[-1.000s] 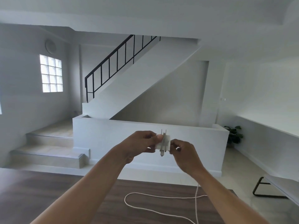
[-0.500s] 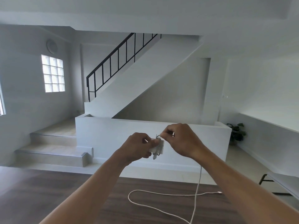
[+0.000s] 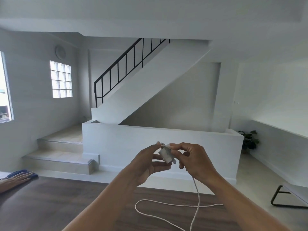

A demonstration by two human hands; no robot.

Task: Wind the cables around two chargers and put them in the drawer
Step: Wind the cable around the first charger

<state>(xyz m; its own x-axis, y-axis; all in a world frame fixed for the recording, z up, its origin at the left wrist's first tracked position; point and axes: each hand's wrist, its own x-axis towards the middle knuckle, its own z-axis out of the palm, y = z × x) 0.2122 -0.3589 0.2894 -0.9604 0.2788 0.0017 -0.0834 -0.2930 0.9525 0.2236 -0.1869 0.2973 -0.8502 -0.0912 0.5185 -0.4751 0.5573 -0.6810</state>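
Note:
I hold a small white charger [image 3: 165, 154] up in front of me, above the dark wooden table [image 3: 66, 205]. My left hand [image 3: 148, 165] grips the charger from the left. My right hand [image 3: 191, 160] pinches the white cable [image 3: 196, 195] against the charger's right side. The cable hangs down from my right hand and lies in a loose loop on the table. A second charger and the drawer are not in view.
Another person's hand [image 3: 15, 180] rests on a blue cloth [image 3: 25, 173] at the table's left edge. A black-framed bench [image 3: 290, 195] stands at the right. Beyond the table are a low white wall [image 3: 126, 147], steps and a staircase.
My right hand has come over the top of the charger and down its right side with the cable. The charger has tilted. The view has shifted, and another person's hand now shows at left.

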